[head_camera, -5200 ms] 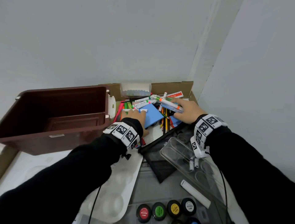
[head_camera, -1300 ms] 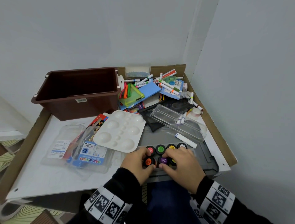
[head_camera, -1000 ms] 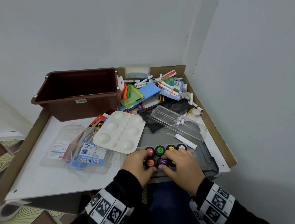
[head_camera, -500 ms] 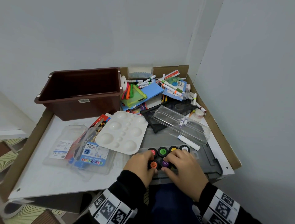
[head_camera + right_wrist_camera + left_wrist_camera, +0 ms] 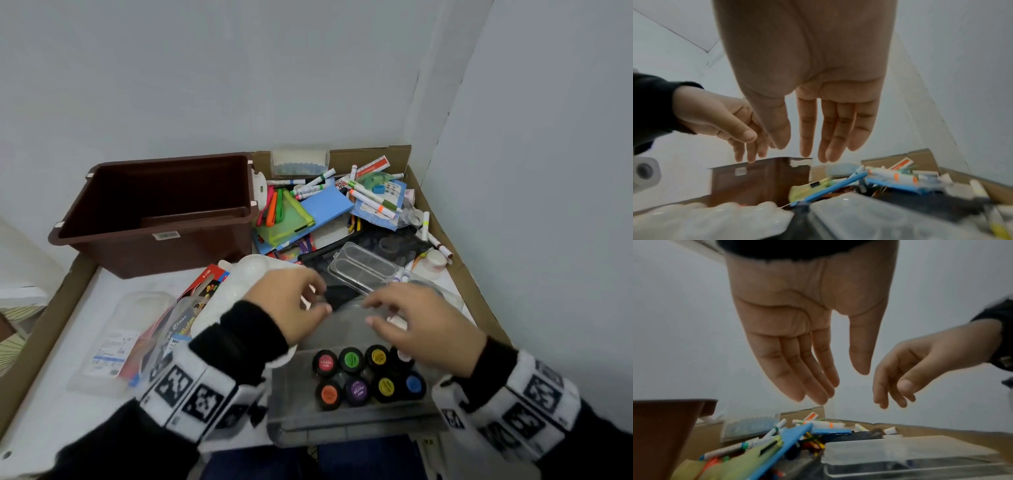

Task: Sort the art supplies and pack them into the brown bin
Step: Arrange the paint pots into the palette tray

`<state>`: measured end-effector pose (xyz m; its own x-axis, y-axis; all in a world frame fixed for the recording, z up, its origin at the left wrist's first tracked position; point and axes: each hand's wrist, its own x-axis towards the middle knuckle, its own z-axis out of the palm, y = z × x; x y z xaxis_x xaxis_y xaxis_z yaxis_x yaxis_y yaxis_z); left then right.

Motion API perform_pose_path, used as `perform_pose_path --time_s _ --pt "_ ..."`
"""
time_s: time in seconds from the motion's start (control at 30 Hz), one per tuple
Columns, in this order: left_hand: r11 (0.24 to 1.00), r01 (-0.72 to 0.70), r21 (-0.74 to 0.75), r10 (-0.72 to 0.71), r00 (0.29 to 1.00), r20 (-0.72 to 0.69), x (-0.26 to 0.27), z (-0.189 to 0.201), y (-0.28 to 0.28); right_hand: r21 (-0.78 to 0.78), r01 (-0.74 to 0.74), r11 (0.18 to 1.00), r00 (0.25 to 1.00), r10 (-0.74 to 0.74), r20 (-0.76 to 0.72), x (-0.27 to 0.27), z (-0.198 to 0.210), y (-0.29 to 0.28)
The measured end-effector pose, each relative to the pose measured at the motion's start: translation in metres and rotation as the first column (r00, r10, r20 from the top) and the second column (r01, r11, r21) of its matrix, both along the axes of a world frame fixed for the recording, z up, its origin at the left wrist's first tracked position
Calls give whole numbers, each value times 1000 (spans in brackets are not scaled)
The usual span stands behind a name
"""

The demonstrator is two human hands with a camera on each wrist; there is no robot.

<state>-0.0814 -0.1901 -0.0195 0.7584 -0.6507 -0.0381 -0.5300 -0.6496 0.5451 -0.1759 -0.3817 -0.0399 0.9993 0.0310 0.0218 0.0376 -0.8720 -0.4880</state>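
Fingers (image 5: pixel 803 369) of left hand (image 5: pixel 286 301) extended and relaxed, thumb apart from the rest, nothing held; fingers (image 5: pixel 830 129) of right hand (image 5: pixel 423 323) likewise straight and loosely spread, nothing held. Both hands raised side by side, fingertips near each other but apart, above the front of a black mesh pouch (image 5: pixel 342 293) and the near end of a clear plastic case (image 5: pixel 363 269). Just below the right hand, eight paint pots (image 5: pixel 358 375) with coloured lids, in two rows inside a clear tray on a grey lid (image 5: pixel 342 425). Beneath the left wrist, a white mixing palette (image 5: pixel 239 284), partly covered by the hand and black sleeve. Left of the palette, a clear-packed colour pen set (image 5: pixel 113 346) and a red box (image 5: pixel 205 284), overlapping. Beyond the hands, a heap of loose supplies: markers (image 5: pixel 373 202), a blue pad (image 5: pixel 325 209), a green zip pouch (image 5: pixel 291 219), orange and pink highlighters (image 5: pixel 272 212), a tape roll (image 5: pixel 433 262) at the right edge. Brown bin (image 5: pixel 154 212) at far left, upright, open, touching the heap's left side, well apart from both hands; interior seemingly bare. All set on a white board with cardboard rim (image 5: pixel 455 274), in a grey-walled corner.
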Motion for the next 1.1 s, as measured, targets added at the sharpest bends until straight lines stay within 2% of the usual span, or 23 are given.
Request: perform_pose_path --time_s 0.1,0.2,0.37,0.43,0.57,0.67,0.83,1.0,1.1 --pt "998 -6 58 1 997 77 50 10 -30 -104 40 994 999 -41 -3 55 11 -27" --pt "985 -64 163 51 995 83 102 7 -69 -198 129 972 990 -137 -24 118 14 -54" --pt "921 -44 386 33 999 34 161 -8 -119 -405 160 900 915 -290 -281 197 -4 -87" --pt "872 -18 490 10 1000 19 173 -14 -129 -401 161 902 897 -303 -322 211 -12 -93" --pt "764 58 643 -26 998 -59 176 -30 -134 -271 141 952 932 -220 -289 221 -19 -99" --pt "753 73 654 -57 997 -45 169 -36 -128 -163 184 969 946 -220 -238 221 -13 -107" --pt "757 200 622 -202 977 -69 150 -31 -112 -157 164 974 959 -195 -207 218 -8 -112" --pt "712 305 633 -302 946 -116 137 -26 -98 -143 178 974 962 -202 -184 213 -11 -111" --pt "778 297 553 -264 954 -142 139 -20 -96 -147 169 975 964 -195 -181 212 -13 -108"
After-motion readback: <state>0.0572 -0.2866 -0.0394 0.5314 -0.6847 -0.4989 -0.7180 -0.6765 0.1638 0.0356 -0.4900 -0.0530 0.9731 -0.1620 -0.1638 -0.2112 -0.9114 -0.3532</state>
